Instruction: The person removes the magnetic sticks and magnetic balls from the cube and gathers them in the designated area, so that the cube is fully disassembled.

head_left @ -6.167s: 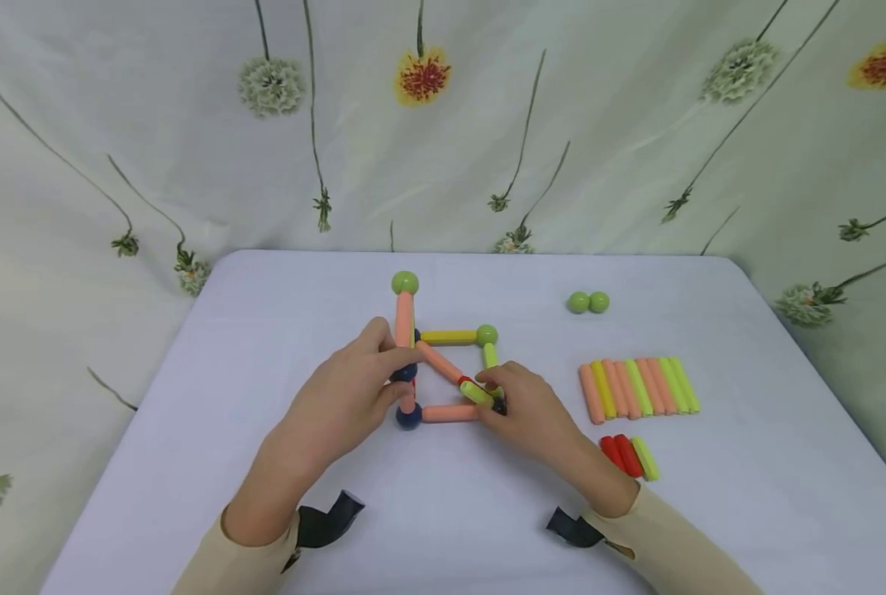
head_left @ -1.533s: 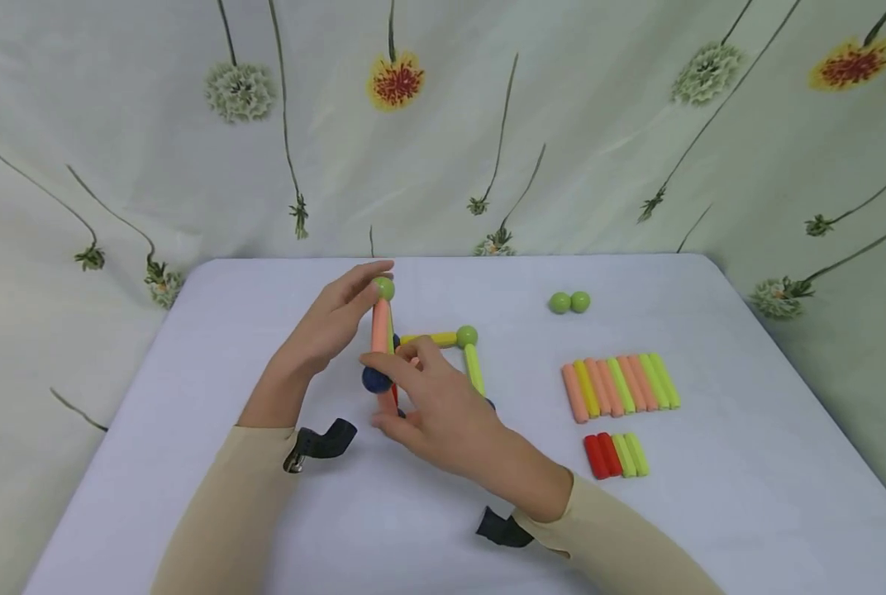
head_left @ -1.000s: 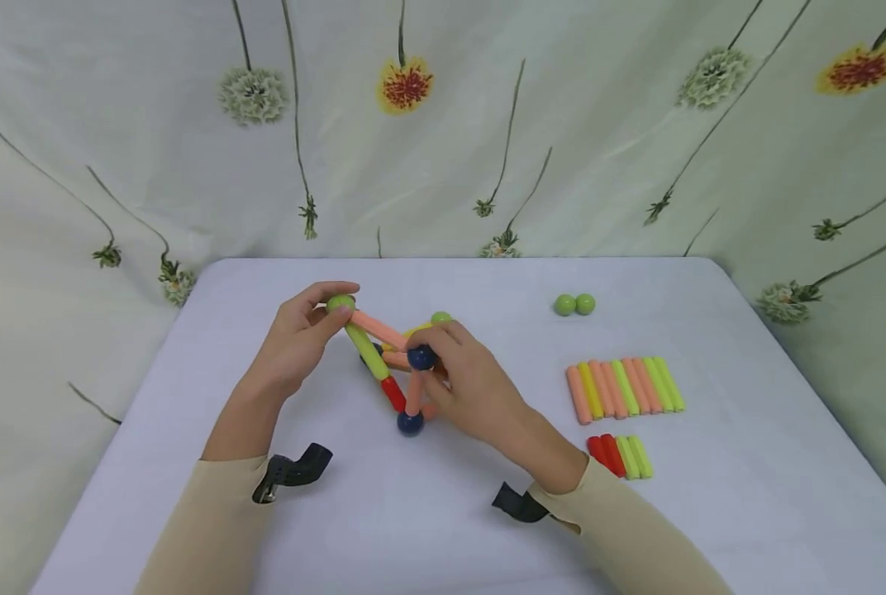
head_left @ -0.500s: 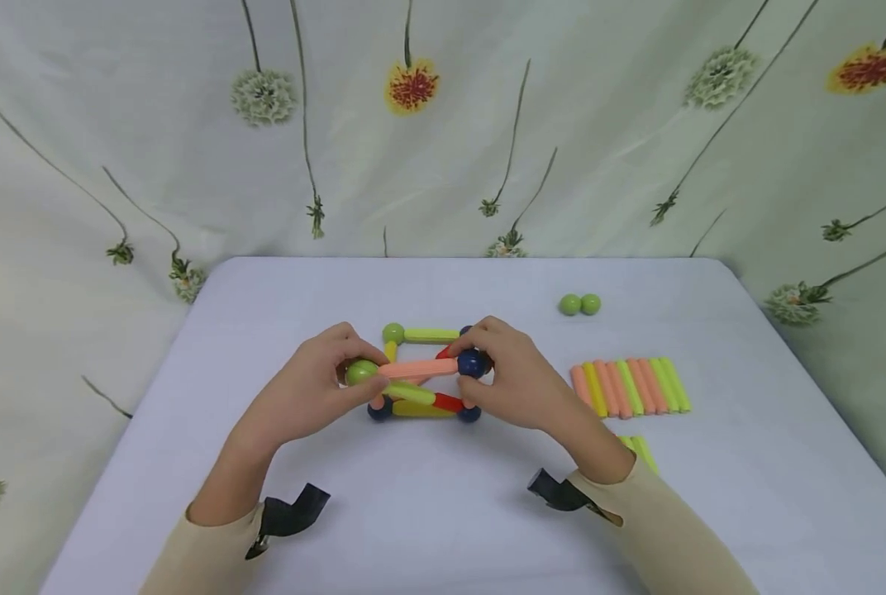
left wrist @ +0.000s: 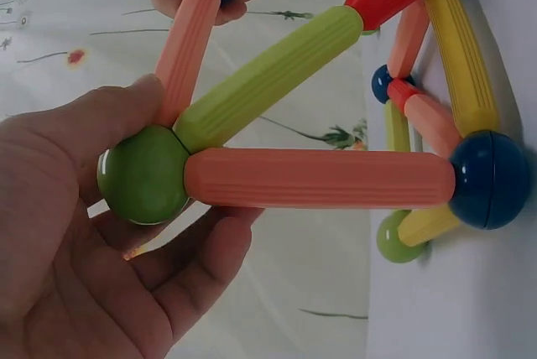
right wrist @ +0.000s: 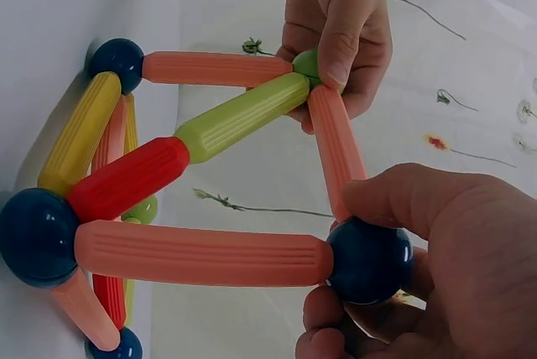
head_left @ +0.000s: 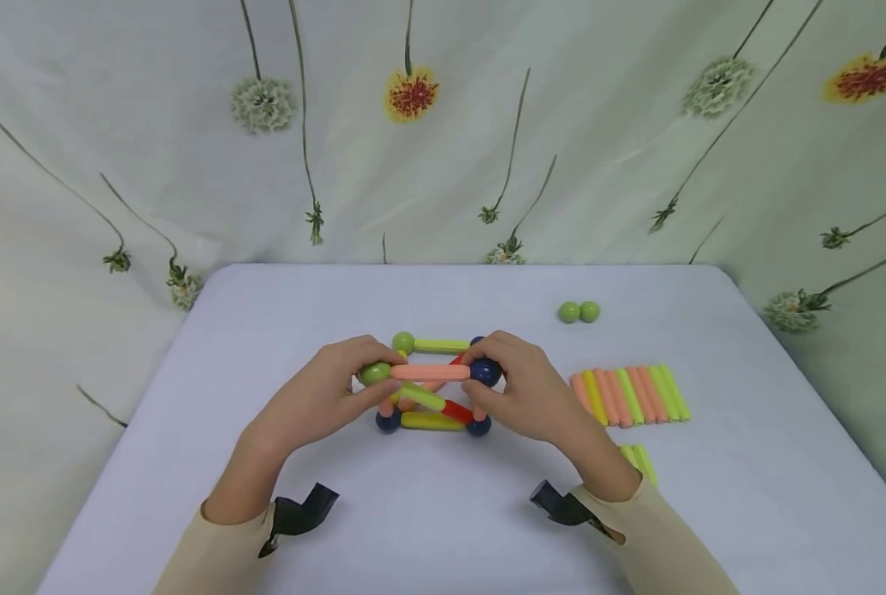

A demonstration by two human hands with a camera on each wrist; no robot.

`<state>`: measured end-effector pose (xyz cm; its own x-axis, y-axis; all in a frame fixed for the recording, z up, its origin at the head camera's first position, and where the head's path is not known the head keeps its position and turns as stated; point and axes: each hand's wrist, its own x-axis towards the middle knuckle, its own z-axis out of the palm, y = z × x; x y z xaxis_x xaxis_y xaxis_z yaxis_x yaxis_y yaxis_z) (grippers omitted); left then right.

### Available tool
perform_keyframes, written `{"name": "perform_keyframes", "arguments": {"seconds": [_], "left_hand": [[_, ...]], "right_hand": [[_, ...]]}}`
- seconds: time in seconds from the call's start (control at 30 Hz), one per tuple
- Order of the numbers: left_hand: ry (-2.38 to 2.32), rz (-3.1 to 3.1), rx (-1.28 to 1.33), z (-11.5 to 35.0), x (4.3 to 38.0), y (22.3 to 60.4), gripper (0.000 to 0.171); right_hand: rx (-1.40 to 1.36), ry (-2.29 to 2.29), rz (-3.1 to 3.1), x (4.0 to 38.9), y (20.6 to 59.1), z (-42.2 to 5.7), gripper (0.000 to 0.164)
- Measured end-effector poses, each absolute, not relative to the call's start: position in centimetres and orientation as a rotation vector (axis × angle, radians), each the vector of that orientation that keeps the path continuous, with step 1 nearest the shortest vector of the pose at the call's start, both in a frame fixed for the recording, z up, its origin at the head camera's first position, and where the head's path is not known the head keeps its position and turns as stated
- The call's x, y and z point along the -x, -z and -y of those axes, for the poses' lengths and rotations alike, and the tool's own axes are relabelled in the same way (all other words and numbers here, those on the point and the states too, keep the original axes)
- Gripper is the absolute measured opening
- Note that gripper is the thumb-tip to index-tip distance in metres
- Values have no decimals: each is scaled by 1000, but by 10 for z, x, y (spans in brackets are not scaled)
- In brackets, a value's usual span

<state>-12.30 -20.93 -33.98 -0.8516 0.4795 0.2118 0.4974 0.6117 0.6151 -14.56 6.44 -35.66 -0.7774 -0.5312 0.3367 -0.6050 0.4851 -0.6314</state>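
A frame of magnetic sticks and balls stands on the table; its upright front side is made of salmon sticks (right wrist: pixel 205 252). My left hand (head_left: pixel 339 392) pinches the green ball (left wrist: pixel 144 174) at the top left corner. At the top right corner, the blue ball (right wrist: pixel 369 260) is gripped between the thumb and fingers of my right hand (head_left: pixel 528 388). A level salmon stick (head_left: pixel 431 373) joins these two balls. From the green ball a lime stick (left wrist: pixel 273 78) and a short red stick (right wrist: pixel 130 179) slant down to a lower blue ball (right wrist: pixel 38 237). A yellow stick (head_left: pixel 431 421) forms the bottom front edge.
Two loose green balls (head_left: pixel 580 311) lie at the back right. A row of salmon, yellow and lime sticks (head_left: pixel 640 395) lies right of the frame. Nearer, short lime sticks (head_left: pixel 640 463) show beside the right forearm. A flowered cloth (head_left: pixel 443 165) hangs behind the table (head_left: pixel 264 297).
A short lime stick went from the right hand back to the short row. The frame was turned so its upright side faces front; each hand now holds a top corner ball, and the top stick has levelled.
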Motion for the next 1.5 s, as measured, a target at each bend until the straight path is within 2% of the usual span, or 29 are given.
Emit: {"name": "perform_keyframes", "arguments": {"seconds": [0.23,0.47,1.13,1.5], "left_hand": [[1117,2906,778,194,113,330,15],[839,2926,709,181,107,329,19],[686,2897,756,191,105,325,17],[743,2925,751,192,106,326,23]], "right_hand": [[-1071,-1155,2608,149,351,-74,21],[-1086,-1182,2661,149,352,-82,21],[-1144,-1304,2626,146,355,-74,15],[-1223,-1320,2503,150,358,-79,13]]}}
